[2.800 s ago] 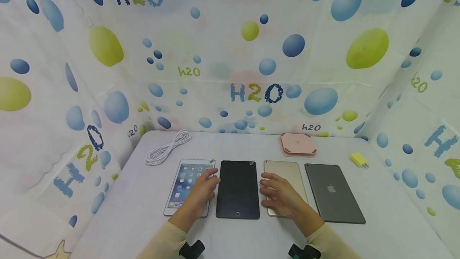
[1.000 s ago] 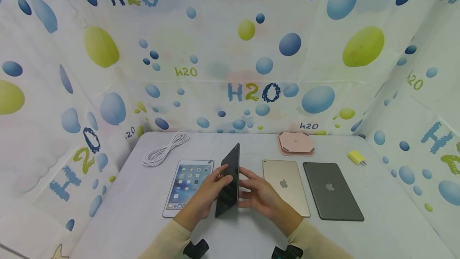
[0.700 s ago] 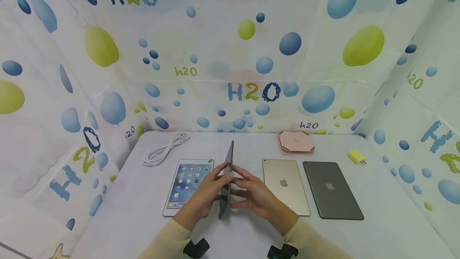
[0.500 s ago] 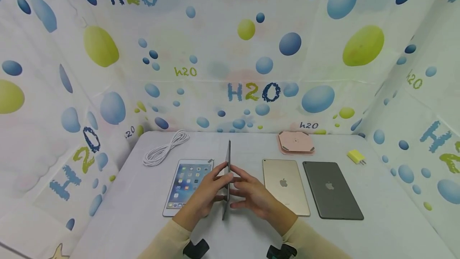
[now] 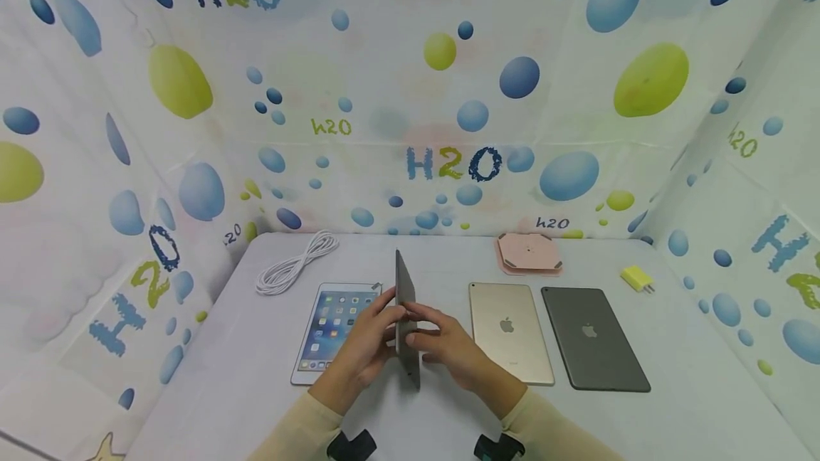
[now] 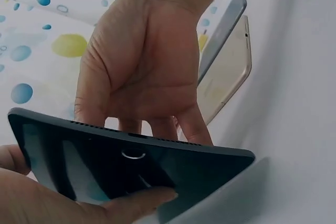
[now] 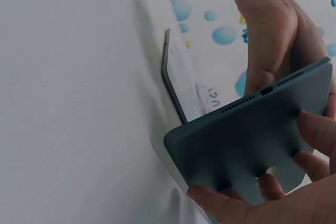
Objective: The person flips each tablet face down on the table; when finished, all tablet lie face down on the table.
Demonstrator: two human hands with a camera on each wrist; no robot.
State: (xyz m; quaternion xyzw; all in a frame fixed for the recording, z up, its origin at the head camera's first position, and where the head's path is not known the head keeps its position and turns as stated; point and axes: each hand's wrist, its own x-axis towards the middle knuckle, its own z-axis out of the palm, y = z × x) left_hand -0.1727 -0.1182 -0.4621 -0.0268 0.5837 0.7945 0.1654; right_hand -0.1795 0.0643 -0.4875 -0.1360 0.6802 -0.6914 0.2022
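A dark tablet (image 5: 405,319) stands on edge between my two hands, nearly edge-on in the head view. My left hand (image 5: 365,347) holds it from the screen side; its thumb (image 6: 131,205) lies across the black glass beside the home button. From the other side my right hand (image 5: 455,351) grips it, with bent fingertips (image 7: 315,129) pressed on the grey back. Flat to the left lies a white tablet (image 5: 329,326), its lit screen showing app icons and part of it behind my left hand. On the right a gold tablet (image 5: 512,333) lies back up.
A dark grey tablet (image 5: 596,340) lies back up beyond the gold one. Along the rear of the white table (image 5: 442,255) are a coiled white cable (image 5: 295,262), a pink flat case (image 5: 528,253) and a yellow plug adapter (image 5: 636,277). Patterned cloth (image 5: 384,91) hangs behind.
The dark tablet, flat on the table at first, has been lifted and stood on edge by both hands. Since then it has turned so its grey back faces right.
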